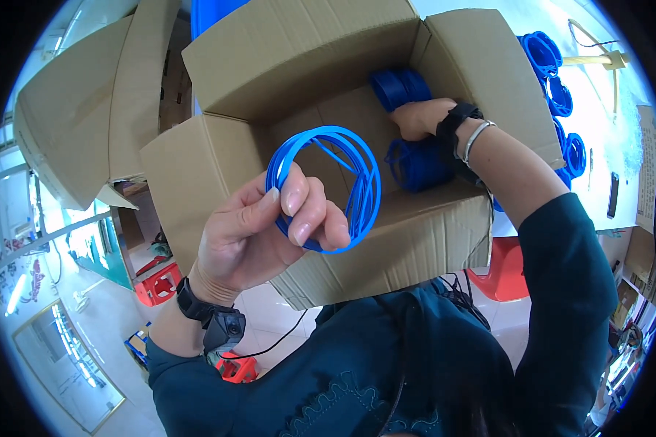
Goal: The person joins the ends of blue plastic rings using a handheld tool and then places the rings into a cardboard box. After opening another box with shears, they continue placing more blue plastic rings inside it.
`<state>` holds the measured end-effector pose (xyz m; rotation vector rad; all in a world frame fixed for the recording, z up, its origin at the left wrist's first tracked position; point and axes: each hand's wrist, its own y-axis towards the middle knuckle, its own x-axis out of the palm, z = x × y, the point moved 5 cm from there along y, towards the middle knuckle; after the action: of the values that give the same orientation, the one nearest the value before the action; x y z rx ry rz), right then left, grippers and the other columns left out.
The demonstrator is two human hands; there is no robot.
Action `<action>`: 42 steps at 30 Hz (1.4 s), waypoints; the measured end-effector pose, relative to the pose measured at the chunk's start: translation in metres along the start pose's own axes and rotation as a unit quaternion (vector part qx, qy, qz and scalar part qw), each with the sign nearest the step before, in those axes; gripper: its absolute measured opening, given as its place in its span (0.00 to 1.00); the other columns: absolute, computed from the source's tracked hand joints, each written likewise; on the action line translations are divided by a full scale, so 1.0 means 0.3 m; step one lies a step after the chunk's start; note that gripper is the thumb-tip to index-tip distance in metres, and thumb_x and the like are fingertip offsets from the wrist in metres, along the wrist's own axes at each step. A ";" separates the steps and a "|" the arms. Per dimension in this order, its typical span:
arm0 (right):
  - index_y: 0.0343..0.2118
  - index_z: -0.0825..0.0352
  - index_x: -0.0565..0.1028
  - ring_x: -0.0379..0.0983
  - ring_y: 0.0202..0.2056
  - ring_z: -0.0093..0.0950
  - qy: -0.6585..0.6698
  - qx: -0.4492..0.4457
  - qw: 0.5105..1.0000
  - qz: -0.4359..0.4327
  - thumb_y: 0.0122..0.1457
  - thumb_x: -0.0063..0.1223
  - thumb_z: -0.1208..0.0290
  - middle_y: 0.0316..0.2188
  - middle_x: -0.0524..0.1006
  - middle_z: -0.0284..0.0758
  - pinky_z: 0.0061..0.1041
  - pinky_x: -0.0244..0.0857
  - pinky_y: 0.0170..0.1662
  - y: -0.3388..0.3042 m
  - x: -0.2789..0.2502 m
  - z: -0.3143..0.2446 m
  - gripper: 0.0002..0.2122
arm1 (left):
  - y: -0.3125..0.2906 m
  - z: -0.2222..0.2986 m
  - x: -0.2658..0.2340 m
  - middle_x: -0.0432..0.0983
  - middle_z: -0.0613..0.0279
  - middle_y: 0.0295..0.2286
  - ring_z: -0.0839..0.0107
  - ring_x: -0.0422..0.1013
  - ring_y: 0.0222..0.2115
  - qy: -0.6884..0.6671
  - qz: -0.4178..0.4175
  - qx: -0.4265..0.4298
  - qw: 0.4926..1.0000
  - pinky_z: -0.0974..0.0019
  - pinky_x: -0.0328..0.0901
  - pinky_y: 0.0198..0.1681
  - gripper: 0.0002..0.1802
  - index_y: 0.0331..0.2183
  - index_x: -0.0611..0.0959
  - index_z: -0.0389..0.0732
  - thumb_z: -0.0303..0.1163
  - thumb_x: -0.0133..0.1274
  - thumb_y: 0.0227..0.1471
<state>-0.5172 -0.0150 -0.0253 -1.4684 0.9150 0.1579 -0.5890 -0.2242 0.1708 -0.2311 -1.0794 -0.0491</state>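
Observation:
My left hand (pixel 251 226) is raised above the near left part of an open cardboard box (pixel 401 244), thumb and fingers closed round the side of a blue coil (pixel 361 193). The coil looks like a thin, flexible cord or strip wound in several loops, with some strands crossing inside the ring. My right hand (pixel 415 120) reaches down inside the box at its right side, between a bundle of blue coils (pixel 399 87) at the far wall and another bundle (pixel 421 164) nearer me. Its fingers are mostly hidden, so their grip does not show.
On the white table (pixel 598 167) to the right lie more blue coils (pixel 543 54) and a yellow rod-like piece (pixel 590 61). Another large cardboard box (pixel 80 102) stands at left. Red stools (pixel 499 269) are below. The box's flaps spread outward.

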 end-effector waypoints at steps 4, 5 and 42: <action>0.45 0.69 0.75 0.71 0.49 0.41 -0.005 -0.003 1.000 0.010 0.58 0.42 0.71 0.48 0.74 0.43 0.41 0.65 0.47 0.012 0.012 0.006 0.16 | 0.008 0.002 0.007 0.69 0.60 0.29 0.53 0.69 0.44 0.068 -0.007 -0.019 0.997 0.57 0.61 0.48 0.11 0.34 0.72 0.42 0.40 0.42 0.61; 0.45 0.69 0.75 0.71 0.49 0.42 -0.003 0.001 1.000 0.004 0.58 0.42 0.71 0.48 0.74 0.43 0.41 0.65 0.48 0.018 0.016 0.011 0.16 | 0.011 0.001 0.012 0.69 0.59 0.29 0.52 0.69 0.45 0.085 -0.006 -0.024 0.996 0.57 0.61 0.48 0.11 0.33 0.72 0.42 0.39 0.42 0.61; 0.47 0.67 0.74 0.70 0.50 0.39 0.031 0.021 0.998 -0.042 0.56 0.45 0.70 0.49 0.73 0.42 0.38 0.65 0.50 -0.014 -0.002 0.008 0.16 | 0.653 -0.221 -0.703 0.77 0.59 0.34 0.71 0.71 0.36 0.323 0.247 0.017 0.913 0.69 0.64 0.41 0.14 0.39 0.80 0.37 0.23 0.50 0.46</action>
<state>-0.5140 -0.0133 -0.0221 -1.4774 0.8989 0.0311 -0.6015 -0.0625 -0.0762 -0.4166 -0.3378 0.3298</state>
